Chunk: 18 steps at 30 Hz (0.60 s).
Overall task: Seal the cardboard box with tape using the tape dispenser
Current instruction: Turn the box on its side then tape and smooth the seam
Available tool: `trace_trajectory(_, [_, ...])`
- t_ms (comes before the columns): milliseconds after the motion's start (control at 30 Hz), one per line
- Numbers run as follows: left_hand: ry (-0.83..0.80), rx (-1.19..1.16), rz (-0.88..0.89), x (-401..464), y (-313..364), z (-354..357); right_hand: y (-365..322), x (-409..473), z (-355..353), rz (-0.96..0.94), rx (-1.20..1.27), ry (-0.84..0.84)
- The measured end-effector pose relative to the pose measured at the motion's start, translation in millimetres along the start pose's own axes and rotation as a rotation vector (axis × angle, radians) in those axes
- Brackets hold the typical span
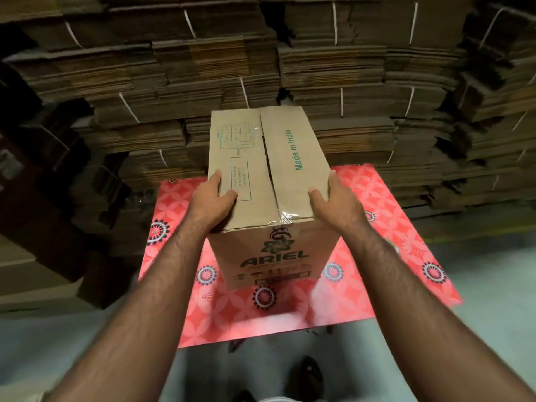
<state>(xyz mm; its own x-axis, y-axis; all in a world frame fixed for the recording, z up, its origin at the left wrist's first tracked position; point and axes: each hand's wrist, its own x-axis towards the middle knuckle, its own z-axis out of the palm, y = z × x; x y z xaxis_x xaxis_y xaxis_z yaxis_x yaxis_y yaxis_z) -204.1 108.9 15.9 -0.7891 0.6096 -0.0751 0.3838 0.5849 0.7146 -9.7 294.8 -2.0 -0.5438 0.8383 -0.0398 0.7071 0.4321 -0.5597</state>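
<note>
Standing lengthwise away from the camera, a closed cardboard box (269,181) was seen above a table (406,227) covered with a pink flowered cloth; whether its underside touched the cloth could not be told. The box was grasped at its near top corners by both hands. The left hand (211,198) was clamped on the left top edge, with the thumb laid over the top flap and the fingers wrapped down the side. The right hand (333,201) was clamped in the same way on the right top edge. The two top flaps were met along a middle seam, and clear tape (282,217) was seen crinkled over the near end of that seam and folded down onto the front face. A shiny patch was also visible near the far end of the seam. "Made in India" was printed in green on the right flap, and "ARIEL" on the front face. Behind the table, bundles of flattened cardboard (333,68) were stacked high and tied with white straps. A grey floor (493,300) was visible below.
</note>
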Motion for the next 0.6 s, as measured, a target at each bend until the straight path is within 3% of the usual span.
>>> trace_trajectory(167, [0.002,0.006,0.056,-27.2,-10.9,1.4,4.1,-41.7,1.8,0.057,-0.040,0.065])
trace_trajectory(267, [0.054,0.206,0.063,-38.7,-5.2,3.7,0.8,-51.7,-4.0,0.066,-0.105,0.089])
trace_trajectory(367, [0.101,0.394,0.190,-53.0,6.7,9.4,5.7,-52.8,-6.9,0.003,-0.100,0.071])
trace_trajectory(600, [0.084,0.518,0.204,-54.5,22.4,34.5,21.7,-26.4,-5.1,-0.086,-0.028,0.051])
